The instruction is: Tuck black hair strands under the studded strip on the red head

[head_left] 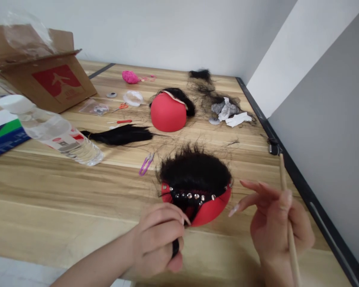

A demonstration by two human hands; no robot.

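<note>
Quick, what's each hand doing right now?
Left hand: closed, fingertips pinching a lock of black hair beside the red form.
Right hand: holding a thin wooden stick, other fingers spread.

The wooden stick (pixel 292 252) is cut off below.

- At ten o'clock, on the side of the cardboard box (pixel 37 93): a red panel (pixel 43 79) bearing a pale airplane sign (pixel 60 78); the small red marks (pixel 73 95) by its lower right corner are too blurred to read.
- At nine o'clock, on the tilted clear bottle (pixel 44 123): a white and red label (pixel 65 144), its print illegible.
- No word, brand or number can be read.
</note>
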